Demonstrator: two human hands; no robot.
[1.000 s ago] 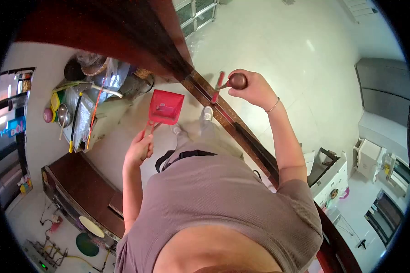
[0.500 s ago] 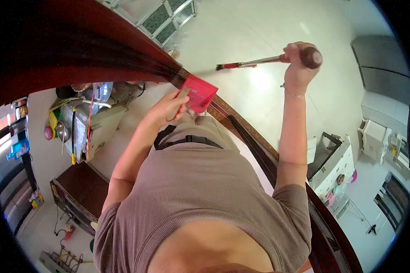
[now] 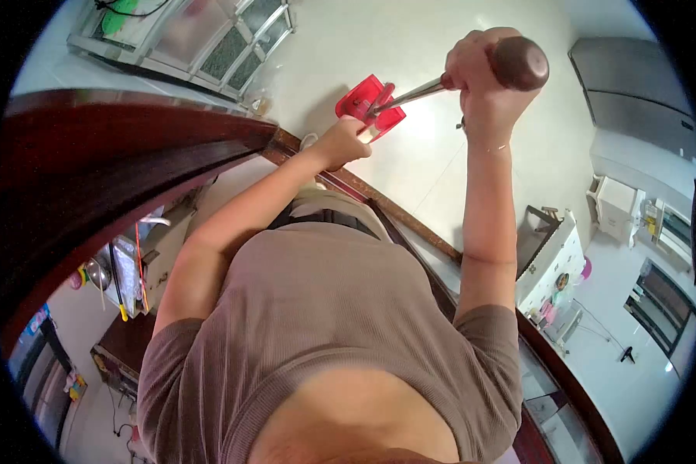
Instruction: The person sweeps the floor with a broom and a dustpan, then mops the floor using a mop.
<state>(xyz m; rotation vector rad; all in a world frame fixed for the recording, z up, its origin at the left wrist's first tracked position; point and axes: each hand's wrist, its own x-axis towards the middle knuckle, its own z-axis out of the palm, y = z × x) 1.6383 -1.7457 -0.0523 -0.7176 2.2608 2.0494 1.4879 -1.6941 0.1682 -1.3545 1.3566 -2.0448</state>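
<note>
A red dustpan (image 3: 354, 102) is out in front of me over the pale floor, its short handle gripped by my left hand (image 3: 340, 145), fingers wrapped round. My right hand (image 3: 481, 81) is closed around the upper handle of a broom (image 3: 416, 94), just below its large brown rounded end. The metal shaft slants down and left from that hand. The broom's far end overlaps the dustpan, and its bristles hardly show there.
A dark wood door frame (image 3: 131, 135) rises on my left, and a brown threshold strip (image 3: 417, 224) crosses the floor by my feet. Glazed metal-framed panels (image 3: 232, 62) stand ahead left. A white patterned box-like unit (image 3: 553, 259) stands to the right, and a grey cabinet (image 3: 634, 85) farther off.
My left hand has carried the dustpan forward and right, past the threshold. The broom's lower end now meets the dustpan in view. My right hand has risen slightly, and the view has shifted.
</note>
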